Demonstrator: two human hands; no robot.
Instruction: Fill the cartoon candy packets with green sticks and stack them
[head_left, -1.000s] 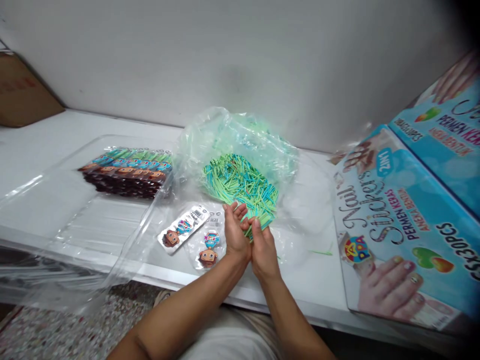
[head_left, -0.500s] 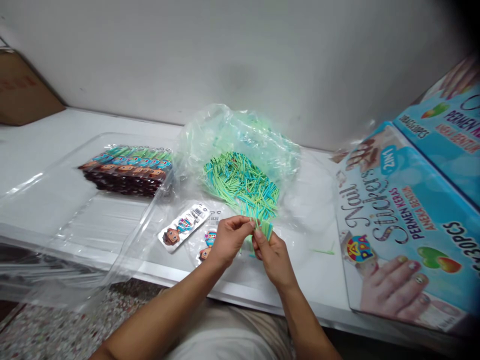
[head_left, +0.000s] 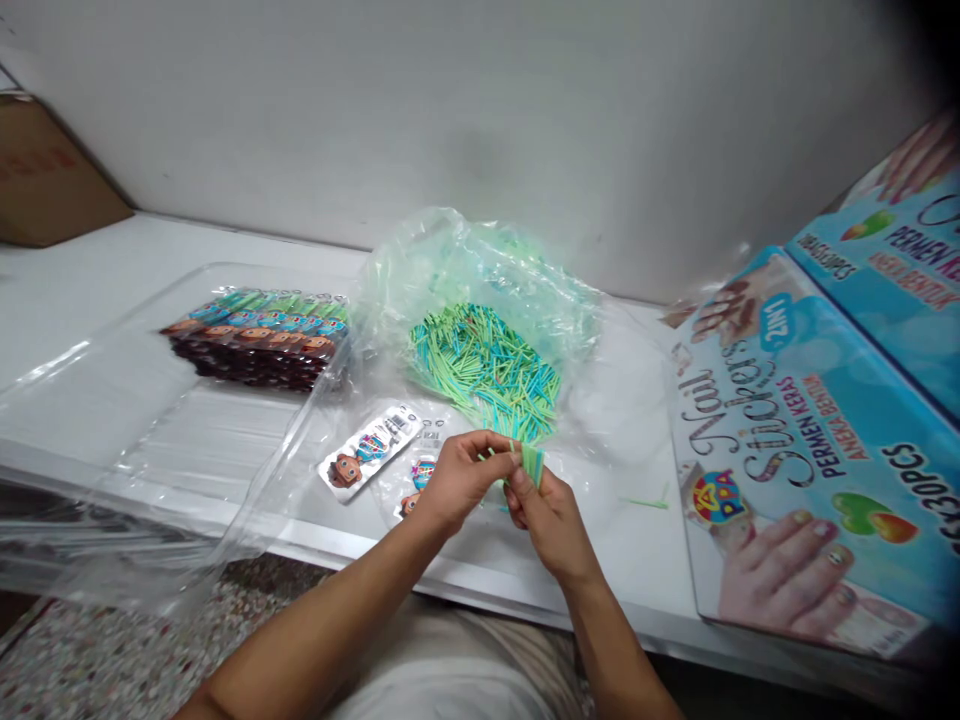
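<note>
Both hands meet over the table edge in front of a clear plastic bag (head_left: pixel 457 240). Thin green and blue sticks (head_left: pixel 487 365) spill in a heap from the bag's mouth. My right hand (head_left: pixel 551 510) is closed around a small bundle of the sticks (head_left: pixel 533 460), whose tops stand up above the thumb. My left hand (head_left: pixel 469 480) touches the right fingertips, pinching thin green sticks; short ends poke out by its fingers. Beside the left hand lie a white sachet (head_left: pixel 369 455) printed with a cartoon child and a second sachet (head_left: pixel 416 485), partly covered by the hand.
On the left, a clear plastic tray (head_left: pixel 187 440) holds a stack of dark printed packs (head_left: pixel 255 340). Blue "Nail Stickers" boxes (head_left: pixel 795 450) stand at the right. A few loose green sticks (head_left: pixel 646 501) lie near them. A cardboard box (head_left: pixel 56 175) sits far left.
My left fingers have shifted slightly right and down against the bundle, and its thumb and forefinger sit closer to it. My right hand keeps its hold, nearly still.
</note>
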